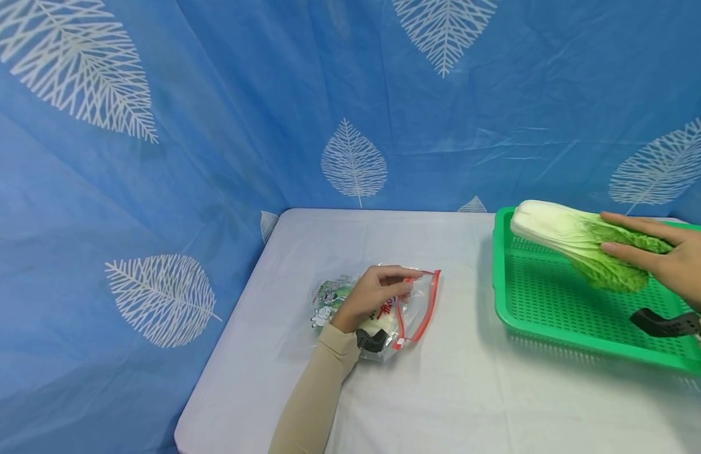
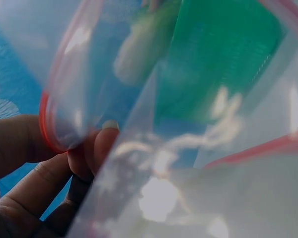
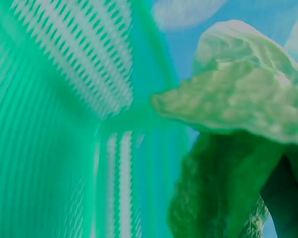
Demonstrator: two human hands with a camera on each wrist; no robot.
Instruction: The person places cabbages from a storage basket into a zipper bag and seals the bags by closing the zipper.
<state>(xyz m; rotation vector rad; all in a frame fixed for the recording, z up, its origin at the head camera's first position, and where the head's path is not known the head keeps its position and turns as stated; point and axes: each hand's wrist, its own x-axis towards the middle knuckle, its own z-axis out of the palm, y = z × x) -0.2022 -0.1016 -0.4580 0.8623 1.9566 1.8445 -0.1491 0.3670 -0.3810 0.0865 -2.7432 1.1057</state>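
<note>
A clear zip bag (image 1: pixel 410 309) with a red seal lies on the white table (image 1: pixel 452 391), with something pale and green inside. My left hand (image 1: pixel 373 296) pinches the bag's open edge; in the left wrist view the fingers (image 2: pixel 35 168) grip the red rim of the zip bag (image 2: pixel 188 148). My right hand (image 1: pixel 668 258) holds a napa cabbage (image 1: pixel 577 243) by its leafy end, lifted above the green tray (image 1: pixel 560 315). The right wrist view shows the napa cabbage's leaves (image 3: pixel 238 99) close up over the green tray's slotted floor (image 3: pixel 54 129).
A blue leaf-patterned cloth (image 1: pixel 214 113) hangs behind and to the left of the table. The green tray sits at the table's right side, its near rim (image 1: pixel 583 347) close to the right forearm.
</note>
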